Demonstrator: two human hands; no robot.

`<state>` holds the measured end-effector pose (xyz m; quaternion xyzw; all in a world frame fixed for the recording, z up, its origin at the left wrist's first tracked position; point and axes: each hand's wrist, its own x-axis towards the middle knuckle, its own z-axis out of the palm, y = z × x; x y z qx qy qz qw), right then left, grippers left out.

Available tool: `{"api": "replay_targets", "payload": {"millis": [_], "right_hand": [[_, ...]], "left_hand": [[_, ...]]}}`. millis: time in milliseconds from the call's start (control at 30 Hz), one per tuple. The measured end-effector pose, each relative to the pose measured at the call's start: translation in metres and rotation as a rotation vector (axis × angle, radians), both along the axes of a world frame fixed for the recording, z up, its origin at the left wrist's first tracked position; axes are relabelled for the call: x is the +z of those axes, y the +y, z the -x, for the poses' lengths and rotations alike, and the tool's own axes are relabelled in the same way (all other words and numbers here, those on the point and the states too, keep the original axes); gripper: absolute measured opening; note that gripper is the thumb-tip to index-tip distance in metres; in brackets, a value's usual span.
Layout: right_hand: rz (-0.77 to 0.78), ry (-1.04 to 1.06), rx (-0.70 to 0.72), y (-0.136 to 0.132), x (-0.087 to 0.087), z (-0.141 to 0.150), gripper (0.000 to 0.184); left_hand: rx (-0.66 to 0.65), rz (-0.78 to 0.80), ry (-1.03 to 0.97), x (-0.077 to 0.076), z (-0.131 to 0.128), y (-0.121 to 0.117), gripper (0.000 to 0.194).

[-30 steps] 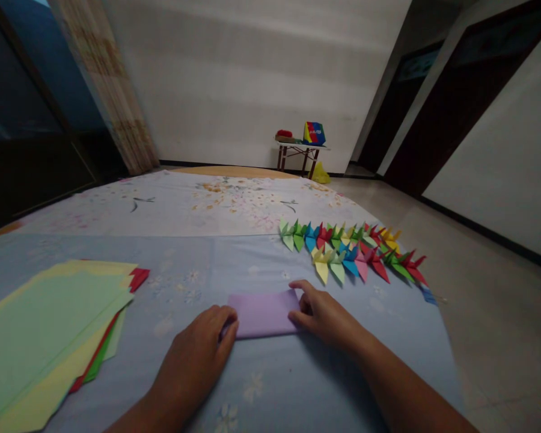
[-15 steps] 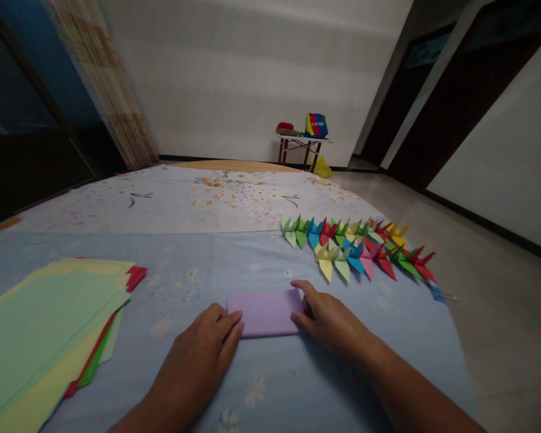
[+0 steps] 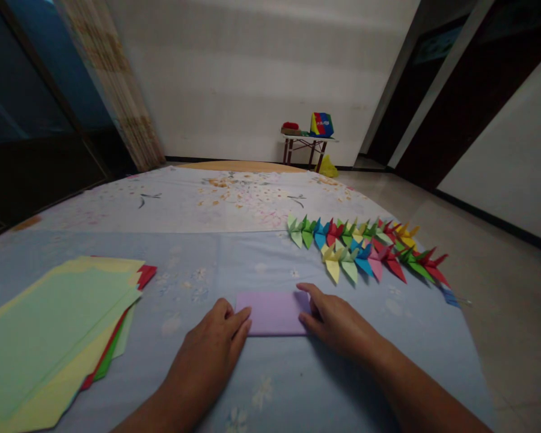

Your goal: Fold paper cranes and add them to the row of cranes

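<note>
Purple paper [image 3: 273, 314] lies flat near the tabletop's [image 3: 162, 361] front edge. Hands apart: left hand [image 3: 211, 343] rests on its left end, right hand [image 3: 338, 322] touches the right, presumably keeping it aligned.

Paper stack [image 3: 58, 337], left edge cropped

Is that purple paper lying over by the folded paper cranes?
No, the purple paper lies between the left hand and right hand, nearer the person.
</note>
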<state>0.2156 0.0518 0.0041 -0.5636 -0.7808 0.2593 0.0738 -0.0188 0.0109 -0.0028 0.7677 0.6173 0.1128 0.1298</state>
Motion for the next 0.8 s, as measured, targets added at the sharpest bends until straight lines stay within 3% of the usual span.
{"api": "replay_targets", "payload": {"millis": [800], "right_hand": [[-0.039, -0.028, 0.015, -0.0003, -0.0028, -0.0002, 0.049]], "left_hand": [[-0.010, 0.031, 0.053, -0.0009, -0.0008, 0.0022, 0.036]]}}
